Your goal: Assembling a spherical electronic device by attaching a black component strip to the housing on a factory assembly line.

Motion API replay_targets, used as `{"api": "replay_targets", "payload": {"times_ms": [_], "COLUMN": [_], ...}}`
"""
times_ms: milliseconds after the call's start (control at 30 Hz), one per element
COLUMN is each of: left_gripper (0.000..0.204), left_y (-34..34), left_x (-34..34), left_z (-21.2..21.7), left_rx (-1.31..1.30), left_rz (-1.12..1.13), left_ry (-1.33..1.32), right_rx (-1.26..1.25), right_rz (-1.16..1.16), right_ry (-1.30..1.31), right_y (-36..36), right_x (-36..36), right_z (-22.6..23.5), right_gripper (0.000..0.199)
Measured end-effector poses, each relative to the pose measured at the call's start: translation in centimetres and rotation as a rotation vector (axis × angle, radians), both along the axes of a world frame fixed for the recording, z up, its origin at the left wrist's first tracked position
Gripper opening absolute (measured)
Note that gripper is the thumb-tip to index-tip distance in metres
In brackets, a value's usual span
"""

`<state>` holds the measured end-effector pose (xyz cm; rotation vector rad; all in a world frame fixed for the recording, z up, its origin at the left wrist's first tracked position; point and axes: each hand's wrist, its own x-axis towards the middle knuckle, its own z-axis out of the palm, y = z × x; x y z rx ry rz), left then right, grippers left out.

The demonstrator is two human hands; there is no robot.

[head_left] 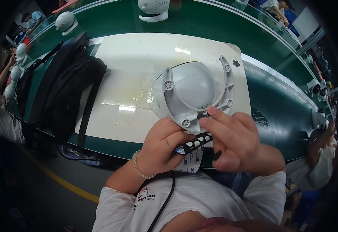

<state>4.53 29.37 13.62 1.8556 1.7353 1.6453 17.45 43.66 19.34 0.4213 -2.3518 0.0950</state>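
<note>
A white rounded housing [195, 83] lies on the cream work sheet, with its curved U-shaped stand [229, 87] turned upward. Several round, spoked recesses show along the stand. My left hand [158, 145], wearing a beaded bracelet, is closed at the housing's near edge. Its fingers grip a black strip with round cut-outs [199, 142]; a printed white backing sheet [192, 160] hangs below the strip. The fingers of my right hand [236, 141] are stretched out, tips touching the near part of the stand. A dark oval shows on its thumb; whether it is a pad or nail I cannot tell.
A black bag [66, 85] with straps lies left of the cream sheet [126, 50]. Beyond it, similar white housings [153, 8] stand on a green conveyor belt [196, 19]. Co-workers sit at both sides. A black cord [164, 201] hangs over my shirt.
</note>
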Motion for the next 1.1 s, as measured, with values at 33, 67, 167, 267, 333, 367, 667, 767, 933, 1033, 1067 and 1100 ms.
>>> {"api": "replay_targets", "payload": {"times_ms": [33, 67, 167, 267, 333, 367, 667, 767, 933, 1033, 1067, 1100], "left_gripper": [0.038, 0.038, 0.037, 0.037, 0.037, 0.036, 0.036, 0.036, 0.036, 0.036, 0.037, 0.037], "left_y": [-0.1, 0.0, 0.2, 0.0, -0.1, 0.0, 0.2, 0.3, 0.4, 0.5, 0.5, 0.5], "left_x": [-0.1, -0.2, -0.3, -0.3, -0.2, -0.2, 0.0, 0.1, 0.2, 0.3, 0.3, 0.3], "left_z": [-0.1, 0.1, 0.6, 0.1, 0.1, 0.1, 0.1, 0.0, 0.0, 0.0, -0.1, -0.1], "left_rx": [-0.025, -0.025, 0.018, -0.008, -0.008, -0.006, -0.045, -0.038, -0.044, -0.051, -0.048, -0.049], "left_rz": [-0.012, -0.015, 0.024, 0.016, 0.036, 0.044, 0.066, 0.078, 0.090, 0.101, 0.105, 0.106], "left_ry": [0.000, 0.001, 0.147, 0.179, 0.184, 0.191, 0.192, 0.189, 0.162, 0.160, 0.157, 0.157], "right_rx": [0.031, 0.063, -0.192, -0.433, -0.486, -0.583, -0.889, -0.843, -0.694, -0.529, -0.408, -0.311], "right_rz": [-0.017, -0.039, -0.024, 0.037, 0.085, 0.089, 0.013, -0.031, -0.062, -0.090, -0.115, -0.131], "right_ry": [-0.065, -0.128, -0.239, -0.148, -0.061, -0.107, -0.400, -0.344, -0.363, -0.179, -0.071, -0.023], "right_y": [-0.3, -0.5, 0.0, 1.1, 2.0, 1.9, 0.8, 0.8, 0.6, 0.4, 0.4, 0.3], "right_x": [0.2, 0.4, 0.6, 1.4, 1.4, 1.3, 0.7, 0.8, 1.0, 0.9, 0.9, 0.9], "right_z": [0.4, 0.7, 1.0, 1.0, -0.1, -0.1, 0.3, 0.2, 0.1, -0.9, -1.0, -1.1], "right_gripper": [0.034, 0.034, 0.048, 0.061, 0.066, 0.064, 0.059, 0.059, 0.059, 0.055, 0.052, 0.048]}}
